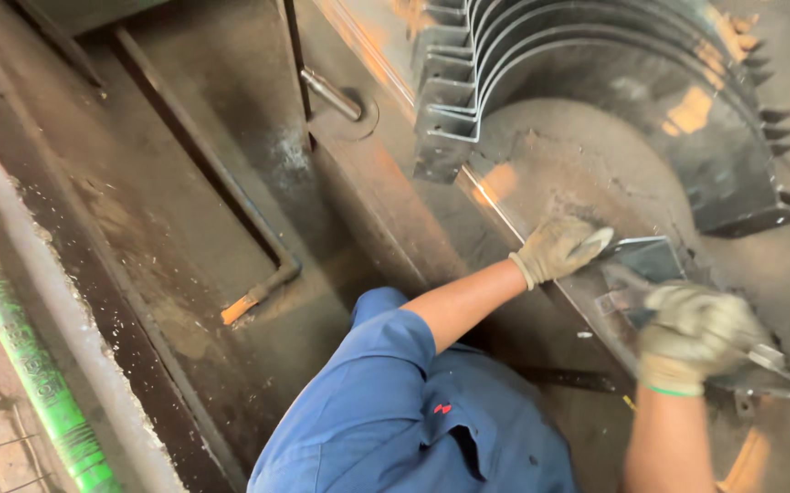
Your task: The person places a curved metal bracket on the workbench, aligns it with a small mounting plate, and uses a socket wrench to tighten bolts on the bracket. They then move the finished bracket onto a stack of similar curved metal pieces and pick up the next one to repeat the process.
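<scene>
My left hand (pixel 555 248), in a dirty work glove, rests on the dusty round metal plate (pixel 578 164) and pinches the edge of a bent grey metal bracket (pixel 646 260). My right hand (pixel 696 333), also gloved, is closed around a flat metal piece (pixel 616 301) just below that bracket, at the lower edge of the round plate. A thin metal end (pixel 769 358) sticks out past the right glove. What it belongs to is hidden by the glove. My blue work shirt (pixel 395 420) fills the bottom centre.
Curved steel ribs with toothed ends (pixel 505 64) arch above the round plate. A bent metal rod with an orange tip (pixel 258 292) lies on the dirty steel surface at left. A green-wrapped pole (pixel 30 365) leans at far left. A short metal handle (pixel 331 94) sits at top centre.
</scene>
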